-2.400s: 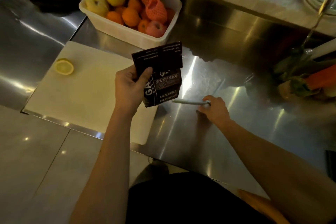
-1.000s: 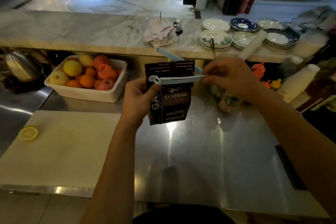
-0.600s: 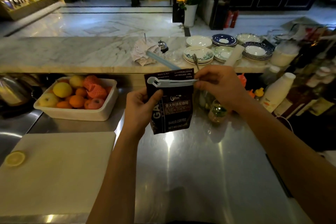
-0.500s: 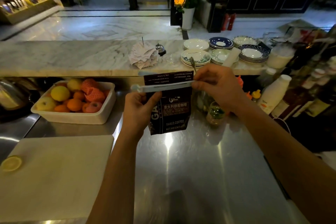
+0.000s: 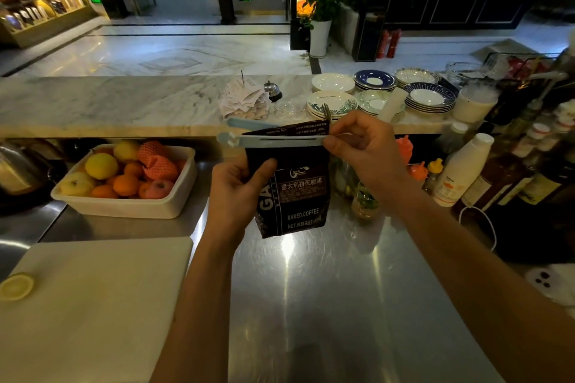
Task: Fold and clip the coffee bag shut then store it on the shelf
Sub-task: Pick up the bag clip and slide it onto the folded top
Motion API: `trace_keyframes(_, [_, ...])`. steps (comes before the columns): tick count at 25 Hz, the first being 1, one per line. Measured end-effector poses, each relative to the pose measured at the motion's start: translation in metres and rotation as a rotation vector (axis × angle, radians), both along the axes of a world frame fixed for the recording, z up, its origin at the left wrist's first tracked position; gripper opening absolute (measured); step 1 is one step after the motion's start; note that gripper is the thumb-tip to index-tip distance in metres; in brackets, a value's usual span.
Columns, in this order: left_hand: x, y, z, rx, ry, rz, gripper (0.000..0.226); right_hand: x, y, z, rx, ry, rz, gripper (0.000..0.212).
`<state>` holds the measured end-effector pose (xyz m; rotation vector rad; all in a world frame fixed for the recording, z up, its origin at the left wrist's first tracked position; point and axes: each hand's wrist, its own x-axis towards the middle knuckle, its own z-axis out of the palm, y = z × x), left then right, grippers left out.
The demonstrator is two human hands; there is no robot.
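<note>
Pale blue plastic bar clip (image 5: pixel 273 140) spans the dark foil coffee bag (image 5: pixel 292 193) top, unlatched at 9 o'clock; left hand (image 5: pixel 238 193) grips bag, right hand (image 5: pixel 367 149) pinches clip; latching, shelving remain.

Both forearms bare, no sleeves, no rings/watch on left hand (image 5: pixel 236 193) or right hand (image 5: pixel 367 149).

The left hand (image 5: pixel 239 193) is covering the bag's (image 5: pixel 295 196) left edge, cutting its big lettering short; the right hand (image 5: pixel 364 152) is hiding the clip's (image 5: pixel 273 140) right end, and small print below is blurring.
</note>
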<state>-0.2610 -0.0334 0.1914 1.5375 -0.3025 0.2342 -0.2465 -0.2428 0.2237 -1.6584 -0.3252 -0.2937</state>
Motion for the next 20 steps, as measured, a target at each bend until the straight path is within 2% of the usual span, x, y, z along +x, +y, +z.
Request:
trace_keyframes(6, [-0.009,-0.001,0.012,-0.030,0.009,0.047,0.032,0.000,0.001,0.007,-0.029,0.028,0.067,0.029])
trace_keyframes(10, [-0.011,-0.002,0.016,-0.048,-0.001,0.060,0.029,-0.007,0.011,0.006,0.109,0.053,0.114,0.023])
trace_keyframes(14, [-0.013,-0.004,0.018,-0.061,-0.002,0.070,0.025,-0.010,0.020,0.004,0.178,0.065,0.141,0.038])
trace_keyframes(20, [-0.012,-0.008,0.018,-0.069,0.041,0.045,0.022,-0.017,0.027,0.007,0.163,0.035,0.094,0.030])
